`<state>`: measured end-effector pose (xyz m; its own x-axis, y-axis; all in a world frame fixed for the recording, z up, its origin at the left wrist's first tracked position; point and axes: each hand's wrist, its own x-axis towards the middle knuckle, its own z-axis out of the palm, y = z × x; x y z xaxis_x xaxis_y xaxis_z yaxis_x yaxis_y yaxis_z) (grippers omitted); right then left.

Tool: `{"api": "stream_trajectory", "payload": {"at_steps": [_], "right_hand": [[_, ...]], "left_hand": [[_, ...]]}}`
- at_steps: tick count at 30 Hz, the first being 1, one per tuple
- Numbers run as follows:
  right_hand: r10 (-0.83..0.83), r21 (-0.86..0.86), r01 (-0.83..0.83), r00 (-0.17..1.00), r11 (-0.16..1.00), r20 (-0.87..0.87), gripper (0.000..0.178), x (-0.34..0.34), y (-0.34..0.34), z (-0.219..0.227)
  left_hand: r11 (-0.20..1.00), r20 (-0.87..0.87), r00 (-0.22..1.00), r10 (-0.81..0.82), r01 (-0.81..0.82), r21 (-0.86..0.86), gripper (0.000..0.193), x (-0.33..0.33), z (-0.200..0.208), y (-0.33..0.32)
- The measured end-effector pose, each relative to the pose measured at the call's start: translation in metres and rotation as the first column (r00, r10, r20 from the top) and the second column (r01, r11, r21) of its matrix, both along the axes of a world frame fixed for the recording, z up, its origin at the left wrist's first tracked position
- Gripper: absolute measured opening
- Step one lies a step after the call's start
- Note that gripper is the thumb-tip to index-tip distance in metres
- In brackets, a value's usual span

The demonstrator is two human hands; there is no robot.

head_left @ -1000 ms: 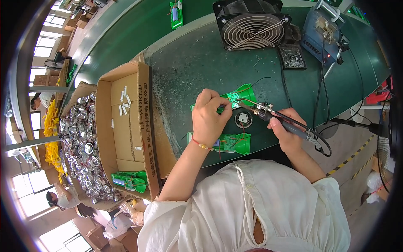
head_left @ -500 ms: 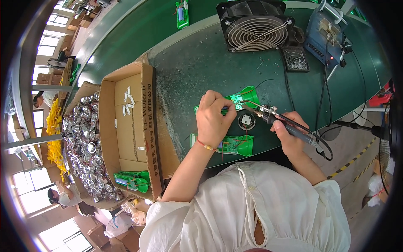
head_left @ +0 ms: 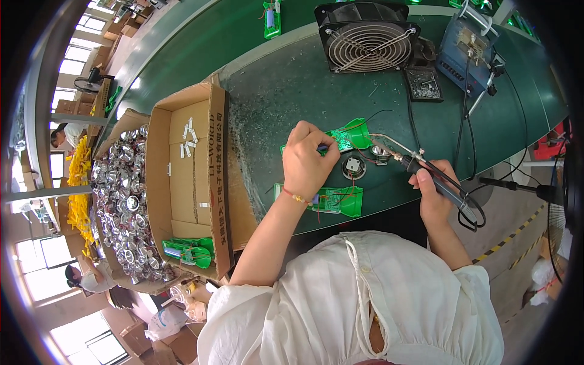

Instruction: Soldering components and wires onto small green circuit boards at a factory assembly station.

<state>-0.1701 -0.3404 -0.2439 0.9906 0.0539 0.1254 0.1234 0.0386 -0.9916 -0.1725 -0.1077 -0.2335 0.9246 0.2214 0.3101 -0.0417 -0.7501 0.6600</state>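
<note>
My right hand (head_left: pixel 435 190) is closed around the dark handle of a soldering iron (head_left: pixel 447 193), which has a thin metal feed tube and a black cable along it. Its tip stands just right of the upper green plastic housing (head_left: pixel 359 132), apart from the circuit board (head_left: pixel 342 140) inside. Over that housing's left end my left hand (head_left: pixel 308 159) pinches its fingers together; what they grip is hidden. Below the board lie a round silver lamp part (head_left: pixel 354 167) and a second one (head_left: pixel 381 154), with thin wires. A lower green housing (head_left: pixel 350 201) with a board lies beside my left wrist.
A cardboard box (head_left: pixel 220 182) with small white strips and a green housing stands left, beside a heap of shiny reflectors (head_left: pixel 125 207). At the back are a black fan (head_left: pixel 370 47), a small black tray (head_left: pixel 424 84) and a blue soldering station (head_left: pixel 465 58) with trailing cables.
The soldering iron has moved right, off the circuit board, uncovering the second round lamp part. My left hand stays pinched at the upper housing. The whole view has shifted slightly.
</note>
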Motion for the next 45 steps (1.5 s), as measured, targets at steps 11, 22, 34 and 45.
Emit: {"api": "stream_trajectory", "payload": {"at_steps": [11, 22, 34, 45], "right_hand": [[-0.009, 0.003, 0.009, 1.000, 1.000, 0.023, 0.014, -0.001, -0.013, -0.004], [0.028, 0.004, -0.028, 0.999, 1.000, 0.028, 0.013, -0.006, -0.007, 0.002], [0.023, 0.005, -0.023, 1.000, 1.000, 0.014, 0.015, -0.008, -0.006, 0.006], [0.052, -0.009, -0.052, 0.999, 0.999, 0.003, 0.015, -0.001, -0.006, 0.002]], "left_hand": [[0.890, -0.099, 0.944, -0.314, 0.329, 0.315, 0.014, -0.095, 0.011, 0.024], [0.845, -0.286, 0.948, 0.138, 0.038, 0.533, 0.022, -0.082, 0.020, 0.047], [0.950, 0.093, 0.988, -0.125, 0.092, 0.297, 0.010, -0.033, 0.031, 0.030], [0.937, -0.346, 0.929, -0.133, 0.232, 0.262, 0.042, -0.078, 0.038, 0.077]]}}
